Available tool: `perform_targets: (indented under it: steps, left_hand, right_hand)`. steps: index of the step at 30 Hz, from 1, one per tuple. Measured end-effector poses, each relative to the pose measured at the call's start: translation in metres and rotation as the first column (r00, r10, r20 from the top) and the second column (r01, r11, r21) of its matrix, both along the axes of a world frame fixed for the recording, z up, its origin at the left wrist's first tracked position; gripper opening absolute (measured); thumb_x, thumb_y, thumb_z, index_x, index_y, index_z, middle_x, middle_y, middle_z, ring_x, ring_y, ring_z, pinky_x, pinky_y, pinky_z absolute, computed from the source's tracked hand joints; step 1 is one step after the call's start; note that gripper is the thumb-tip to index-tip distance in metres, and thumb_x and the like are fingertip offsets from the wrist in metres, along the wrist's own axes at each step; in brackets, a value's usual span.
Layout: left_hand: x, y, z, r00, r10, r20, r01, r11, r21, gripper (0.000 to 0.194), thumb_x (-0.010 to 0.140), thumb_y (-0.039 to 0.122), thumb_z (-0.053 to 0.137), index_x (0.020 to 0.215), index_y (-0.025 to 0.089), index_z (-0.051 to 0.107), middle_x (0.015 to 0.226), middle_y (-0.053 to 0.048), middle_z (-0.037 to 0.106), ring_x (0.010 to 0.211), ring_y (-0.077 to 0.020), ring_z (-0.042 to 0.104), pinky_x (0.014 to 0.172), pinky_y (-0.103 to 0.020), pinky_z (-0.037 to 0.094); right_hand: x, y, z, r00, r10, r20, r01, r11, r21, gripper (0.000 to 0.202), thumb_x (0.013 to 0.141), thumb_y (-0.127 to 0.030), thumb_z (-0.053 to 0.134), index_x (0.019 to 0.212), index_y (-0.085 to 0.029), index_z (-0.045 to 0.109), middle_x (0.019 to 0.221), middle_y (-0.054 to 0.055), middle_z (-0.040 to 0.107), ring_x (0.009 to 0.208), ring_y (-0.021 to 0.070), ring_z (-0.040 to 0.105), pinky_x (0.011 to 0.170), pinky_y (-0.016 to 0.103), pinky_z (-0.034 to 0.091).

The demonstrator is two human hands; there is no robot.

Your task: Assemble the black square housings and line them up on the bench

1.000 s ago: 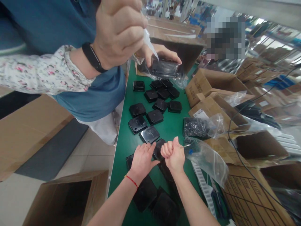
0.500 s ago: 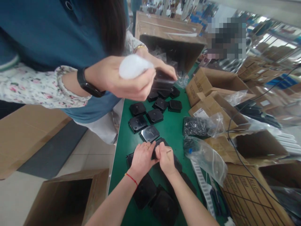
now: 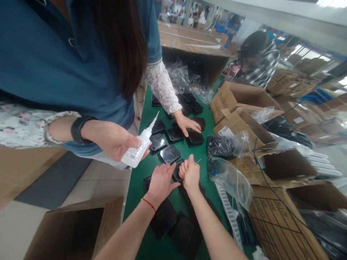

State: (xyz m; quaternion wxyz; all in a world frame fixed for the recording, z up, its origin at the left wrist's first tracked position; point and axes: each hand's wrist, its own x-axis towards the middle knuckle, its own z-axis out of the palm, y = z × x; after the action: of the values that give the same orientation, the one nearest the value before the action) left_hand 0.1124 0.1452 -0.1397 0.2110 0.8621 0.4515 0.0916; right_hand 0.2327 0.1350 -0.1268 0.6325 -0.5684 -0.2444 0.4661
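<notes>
The only writing close enough to notice is a printed label on the white squeeze bottle (image 3: 137, 150) and black lettering on the cardboard boxes (image 3: 282, 220) at the right, and none of it can be read. The person's left hand (image 3: 160, 182) lies flat on the green table (image 3: 141, 187), fingers spread fairly wide and pressing on a black plastic cover (image 3: 177, 169) that sits just in front of both hands, near the middle of the table. The right hand (image 3: 189, 174) is curled into a loose fist touching the same cover, pinching a thin stick (image 3: 198, 160) whose tip pokes out to the right. Both forearms reach in from the near edge, and the left wrist wears a red string. Beyond them about nine more black covers (image 3: 169, 153) lie scattered toward the far end, and three or four larger dark pieces (image 3: 165, 218) rest under the forearms. A co-worker's hand (image 3: 114, 139) at the left grips the bottle with its nozzle pointing up and to the far right; the co-worker's other hand (image 3: 188, 124) rests on a cover farther off. Two clear plastic bags (image 3: 235, 178) lie just right of the hands.
</notes>
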Motion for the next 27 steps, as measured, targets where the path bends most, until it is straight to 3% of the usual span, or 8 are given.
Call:
perform_targets:
  steps: [3,7,9,11,15,18,21,27]
  left_hand:
    - [0.0,0.0,0.002,1.0,-0.011,-0.009,0.012,1.0,0.026,0.073,0.075,0.044,0.079,0.136,0.015,0.05,0.119,-0.013,0.065,0.11,-0.0306,0.06,0.093,-0.047,0.049]
    - [-0.003,-0.004,0.009,1.0,-0.003,0.026,0.001,0.999,0.053,0.071,0.079,0.044,0.076,0.137,0.013,0.048,0.119,-0.014,0.064,0.11,-0.0305,0.059,0.094,-0.046,0.049]
    - [-0.003,-0.011,0.015,0.997,-0.025,0.078,0.021,0.999,0.049,0.067,0.082,0.043,0.074,0.137,0.015,0.048,0.118,-0.013,0.063,0.109,-0.0288,0.059,0.095,-0.044,0.049]
    - [-0.001,-0.021,0.021,0.985,-0.139,0.106,0.138,0.99,0.018,0.066,0.081,0.04,0.075,0.138,0.02,0.047,0.116,-0.01,0.064,0.107,-0.0268,0.059,0.093,-0.041,0.05]
    - [0.014,-0.037,0.028,0.939,-0.342,0.033,0.344,0.936,-0.073,0.081,0.077,0.041,0.079,0.145,0.019,0.04,0.122,-0.012,0.062,0.112,-0.0296,0.058,0.097,-0.045,0.049]
    - [0.025,-0.038,0.027,0.939,-0.341,-0.036,0.334,0.934,-0.128,0.08,0.079,0.041,0.076,0.144,0.011,0.042,0.123,-0.016,0.062,0.113,-0.032,0.057,0.097,-0.048,0.048]
    - [0.029,-0.036,0.023,0.946,-0.325,-0.008,0.321,0.935,-0.15,0.073,0.08,0.038,0.076,0.141,0.012,0.046,0.121,-0.014,0.063,0.112,-0.0307,0.058,0.096,-0.047,0.048]
    - [0.024,-0.041,0.012,0.972,-0.23,0.051,0.235,0.956,-0.172,0.078,0.075,0.042,0.08,0.142,0.019,0.047,0.118,-0.011,0.065,0.112,-0.0307,0.059,0.095,-0.048,0.048]
  right_hand:
    - [0.032,-0.008,0.016,0.919,-0.213,-0.332,0.215,0.976,-0.032,0.069,0.088,-0.069,0.049,0.045,-0.024,0.019,0.037,-0.01,0.016,0.034,0.0072,0.011,0.035,0.027,0.009]
    - [0.063,-0.056,0.036,0.874,-0.274,-0.4,0.324,0.944,0.062,0.065,0.094,-0.053,0.049,0.048,-0.021,0.017,0.038,-0.009,0.018,0.036,0.0075,0.013,0.037,0.026,0.013]
    - [0.061,-0.078,0.038,0.885,-0.273,-0.377,0.312,0.949,0.047,0.065,0.095,-0.053,0.047,0.047,-0.021,0.018,0.038,-0.008,0.016,0.035,0.0077,0.012,0.037,0.027,0.01]
    - [0.05,-0.092,0.034,0.91,-0.247,-0.332,0.277,0.96,0.044,0.066,0.095,-0.055,0.047,0.045,-0.022,0.021,0.038,-0.008,0.017,0.035,0.0077,0.013,0.037,0.028,0.01]
    - [0.026,-0.096,0.017,0.97,-0.145,-0.194,0.162,0.984,0.077,0.065,0.092,-0.058,0.053,0.044,-0.023,0.029,0.039,-0.008,0.022,0.036,0.0077,0.019,0.039,0.03,0.012]
    - [0.018,-0.094,0.005,0.996,-0.074,-0.041,0.078,0.992,0.102,0.062,0.094,-0.056,0.051,0.045,-0.023,0.033,0.041,-0.007,0.028,0.039,0.0084,0.025,0.042,0.031,0.017]
    - [0.02,-0.092,0.001,0.993,0.031,0.112,-0.041,0.996,0.084,0.062,0.097,-0.054,0.047,0.044,-0.022,0.038,0.042,-0.005,0.034,0.04,0.0085,0.029,0.044,0.032,0.019]
    - [0.026,-0.087,0.01,0.99,-0.093,-0.102,0.103,0.99,0.098,0.062,0.094,-0.059,0.049,0.047,-0.024,0.027,0.042,-0.009,0.021,0.038,0.0078,0.018,0.039,0.029,0.014]
